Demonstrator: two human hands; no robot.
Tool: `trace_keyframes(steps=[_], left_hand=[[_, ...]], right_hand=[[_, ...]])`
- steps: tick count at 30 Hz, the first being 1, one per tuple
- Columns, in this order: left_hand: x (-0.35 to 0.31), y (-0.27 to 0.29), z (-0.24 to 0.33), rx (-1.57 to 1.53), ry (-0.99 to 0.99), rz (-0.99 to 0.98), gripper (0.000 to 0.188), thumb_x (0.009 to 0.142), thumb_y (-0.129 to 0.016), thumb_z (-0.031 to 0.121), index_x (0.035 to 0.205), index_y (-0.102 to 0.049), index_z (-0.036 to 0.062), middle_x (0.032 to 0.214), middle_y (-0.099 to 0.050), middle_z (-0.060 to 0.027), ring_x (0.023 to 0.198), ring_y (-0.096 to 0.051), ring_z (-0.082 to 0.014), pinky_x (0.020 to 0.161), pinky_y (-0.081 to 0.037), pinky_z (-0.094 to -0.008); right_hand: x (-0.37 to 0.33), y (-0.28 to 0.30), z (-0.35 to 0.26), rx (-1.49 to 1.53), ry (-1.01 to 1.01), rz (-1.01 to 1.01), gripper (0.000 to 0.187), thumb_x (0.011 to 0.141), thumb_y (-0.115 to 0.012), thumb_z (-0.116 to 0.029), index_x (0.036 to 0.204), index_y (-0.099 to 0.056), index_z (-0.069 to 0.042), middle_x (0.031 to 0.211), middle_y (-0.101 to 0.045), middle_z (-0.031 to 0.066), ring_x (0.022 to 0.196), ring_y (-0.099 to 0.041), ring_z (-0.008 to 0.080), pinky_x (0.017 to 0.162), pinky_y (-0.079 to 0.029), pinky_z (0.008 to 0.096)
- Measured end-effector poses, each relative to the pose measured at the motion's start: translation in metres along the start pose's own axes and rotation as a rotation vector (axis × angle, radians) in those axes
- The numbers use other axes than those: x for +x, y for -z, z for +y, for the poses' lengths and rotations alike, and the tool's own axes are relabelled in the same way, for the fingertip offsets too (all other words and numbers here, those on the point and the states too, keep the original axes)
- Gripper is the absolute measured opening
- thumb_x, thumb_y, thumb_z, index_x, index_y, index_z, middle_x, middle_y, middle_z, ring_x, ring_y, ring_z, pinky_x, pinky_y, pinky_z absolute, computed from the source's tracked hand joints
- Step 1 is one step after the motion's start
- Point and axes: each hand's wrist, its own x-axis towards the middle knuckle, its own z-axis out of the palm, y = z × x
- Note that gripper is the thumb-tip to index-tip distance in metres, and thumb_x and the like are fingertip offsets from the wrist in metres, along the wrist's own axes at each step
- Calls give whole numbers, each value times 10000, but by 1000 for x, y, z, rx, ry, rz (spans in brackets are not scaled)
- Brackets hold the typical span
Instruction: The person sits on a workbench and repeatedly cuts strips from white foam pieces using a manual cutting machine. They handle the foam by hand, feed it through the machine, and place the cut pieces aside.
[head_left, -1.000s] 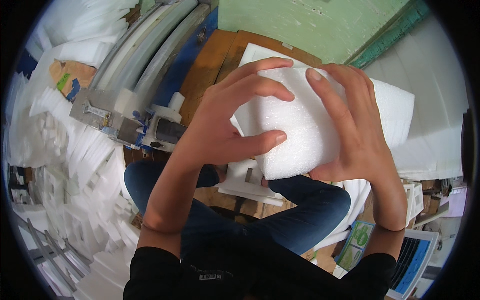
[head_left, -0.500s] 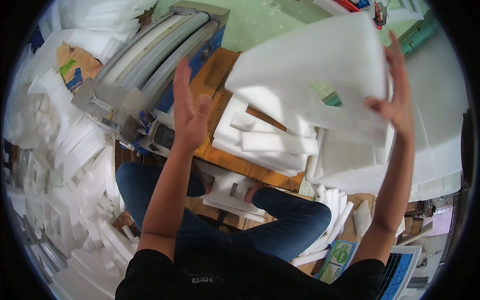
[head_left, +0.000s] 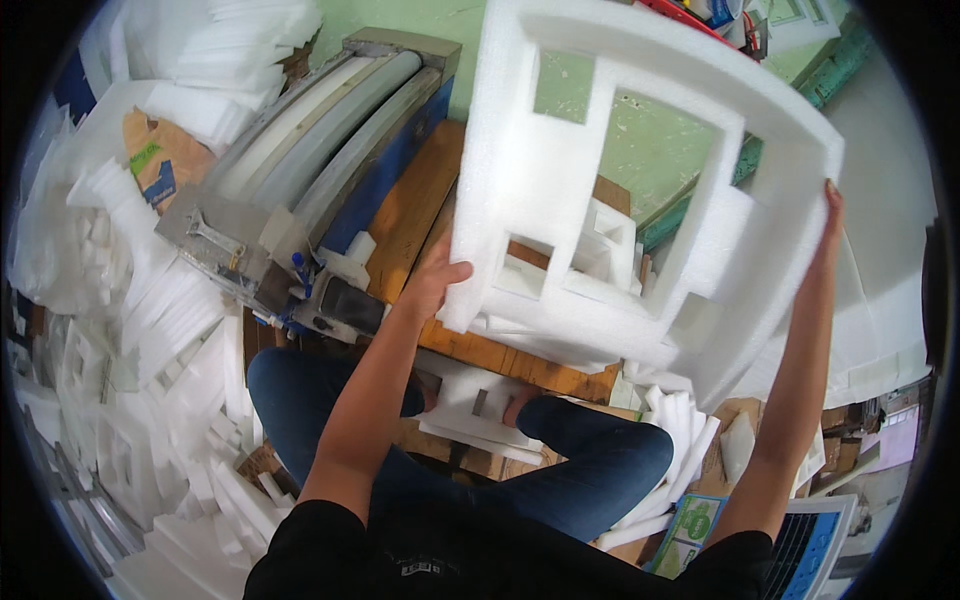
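Note:
A large white foam packing frame (head_left: 570, 190) with several rectangular cut-outs is held up in front of me, tilted above the wooden bench. My left hand (head_left: 436, 278) grips its lower left edge, the thumb lying on the near face. On the far right side, my right hand (head_left: 832, 215) is pressed along the outer edge, with part of its fingers hidden. Through the openings I can see smaller white foam pieces (head_left: 610, 232) lying on the wooden bench (head_left: 520, 358), partly covered by the frame.
Left of the bench stands a roller machine (head_left: 320, 140) with grey rollers and a blue side. White foam offcuts (head_left: 190, 450) pile up on the far left, near a brown paper bag (head_left: 165, 155). More foam strips (head_left: 675, 430) and a blue-rimmed fan (head_left: 810, 540) are at lower right.
The foam piece that was blurred near my right hand has turned to show its cut-outs. My left hand, open and apart before, has come down and right onto its edge.

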Motion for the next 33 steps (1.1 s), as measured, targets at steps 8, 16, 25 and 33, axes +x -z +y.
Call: trace_keyframes(steps=[8, 16, 25, 33], left_hand=[[-42, 70, -17, -104, 166, 233, 900, 786, -706, 508, 1481, -452, -4, 1289, -632, -185, 1126, -660, -319, 960, -565, -460], [-22, 86, -12, -93, 172, 359, 803, 876, -628, 560, 1449, -498, 12, 1304, -642, -193, 1156, -669, -328, 948, -584, -464], [40, 71, -3, -37, 444, 301, 684, 940, -590, 452, 1452, -492, 10, 1330, -629, -202, 1202, -643, -360, 1044, -519, -524], [60, 21, -8, 169, 540, 200, 735, 955, -600, 455, 1522, -415, 26, 1447, -549, -199, 1326, -547, -345, 1111, -445, -508]], right_hand=[[-8, -60, 67, 461, -274, -452, 849, 1025, -459, -663, 1588, -307, -46, 1503, -532, 192, 1389, -501, 338, 1145, -400, 532], [-157, -24, 286, -1047, -137, -1134, 993, 795, -840, -407, 1593, -367, -50, 1664, -310, 199, 1525, -298, 390, 1271, -225, 488], [-295, -20, 246, -1217, 140, -992, 864, 635, -888, -372, 1349, -572, -3, 1256, -571, 217, 1171, -591, 411, 1016, -486, 498], [-353, 18, 175, -813, -178, -1059, 788, 627, -885, -390, 1274, -621, -27, 1138, -602, 212, 1060, -641, 422, 917, -526, 483]])
